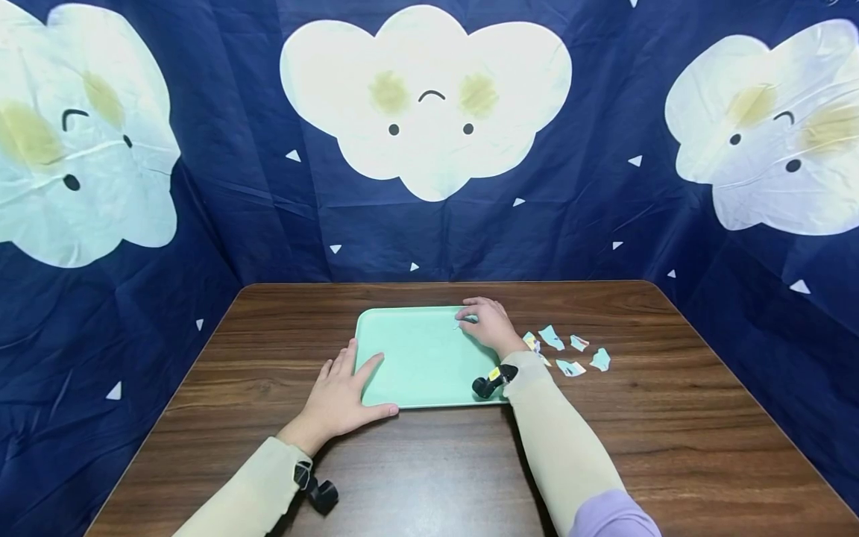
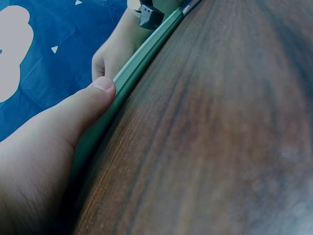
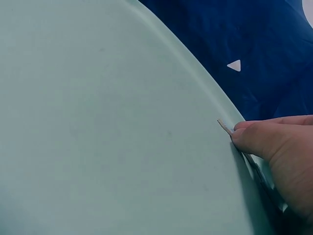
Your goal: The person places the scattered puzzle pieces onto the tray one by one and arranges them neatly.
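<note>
"At the tray's (image 1: 416, 365) one o'clock?"
"Right hand (image 1: 490, 328), pinching a thin, pale-blue scrap (image 3: 224, 126)."
"Left hand (image 1: 338, 395)?"
"Spread, touching the tray at eight; jagged, multicoloured other scraps (image 1: 570, 368) lie at three."

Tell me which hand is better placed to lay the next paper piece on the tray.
Likely the right hand: it pinches a paper piece over the tray, close to the loose scraps. The left hand holds no paper, touching the tray's edge.

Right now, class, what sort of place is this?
Probably a curtained-off recording booth: blue cloth printed with clouds hangs around a wooden table, and black wrist-worn devices look like cameras.
</note>
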Tool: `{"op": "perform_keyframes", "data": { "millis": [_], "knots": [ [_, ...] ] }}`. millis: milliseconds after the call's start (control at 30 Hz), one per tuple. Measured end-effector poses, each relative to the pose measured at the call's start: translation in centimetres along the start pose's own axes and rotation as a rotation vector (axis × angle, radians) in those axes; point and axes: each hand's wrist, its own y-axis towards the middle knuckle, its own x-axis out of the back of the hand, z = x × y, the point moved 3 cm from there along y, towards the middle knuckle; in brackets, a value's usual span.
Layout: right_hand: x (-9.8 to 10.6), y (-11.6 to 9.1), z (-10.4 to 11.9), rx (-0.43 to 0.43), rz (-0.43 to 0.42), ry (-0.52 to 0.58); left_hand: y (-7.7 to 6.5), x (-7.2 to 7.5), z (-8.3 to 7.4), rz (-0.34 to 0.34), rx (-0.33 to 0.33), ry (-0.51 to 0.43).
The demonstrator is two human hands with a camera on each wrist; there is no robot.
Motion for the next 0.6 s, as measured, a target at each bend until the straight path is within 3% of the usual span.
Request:
{"op": "perform_keyframes", "data": {
  "millis": [600],
  "knots": [
    [-0.25,0.33,0.22,0.003,-0.002,0.012,0.03,-0.2,0.16,-0.007,-0.004,-0.001]
  ]
}}
